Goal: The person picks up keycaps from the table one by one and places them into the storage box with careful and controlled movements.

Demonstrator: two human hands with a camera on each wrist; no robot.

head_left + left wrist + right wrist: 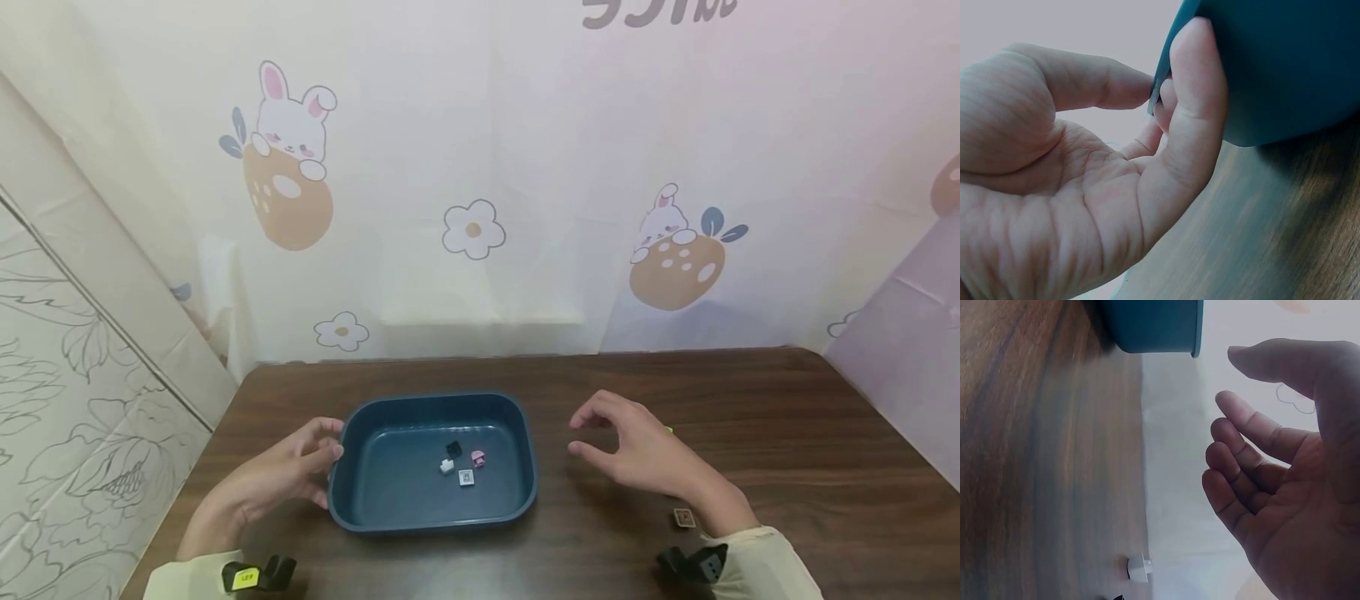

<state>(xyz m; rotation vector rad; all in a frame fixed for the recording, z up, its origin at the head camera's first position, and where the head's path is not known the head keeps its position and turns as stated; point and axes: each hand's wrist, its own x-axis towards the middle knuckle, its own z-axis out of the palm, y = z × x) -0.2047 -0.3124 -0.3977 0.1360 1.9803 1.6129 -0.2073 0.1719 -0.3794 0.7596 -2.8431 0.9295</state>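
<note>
A dark blue rectangular tray (431, 527) sits on the wooden table. My left hand (281, 471) grips its left rim; in the left wrist view the thumb presses one side of the tray wall (1285, 75), with fingers on the other. Inside the tray lie a black piece (453, 449), a small white piece (447, 467), a pink piece (478, 458) and a white square piece (467, 477) with a dark printed mark. My right hand (645, 446) hovers right of the tray, apart from it. Its thumb and fingers (1225, 464) are loosely bent, with nothing between them.
A brown square piece (684, 517) lies on the table by the right wrist. A bit of green (669, 429) peeks out behind the right hand. The right wrist view shows a small white piece (1139, 569) on the table. A patterned curtain (480, 167) hangs behind the table.
</note>
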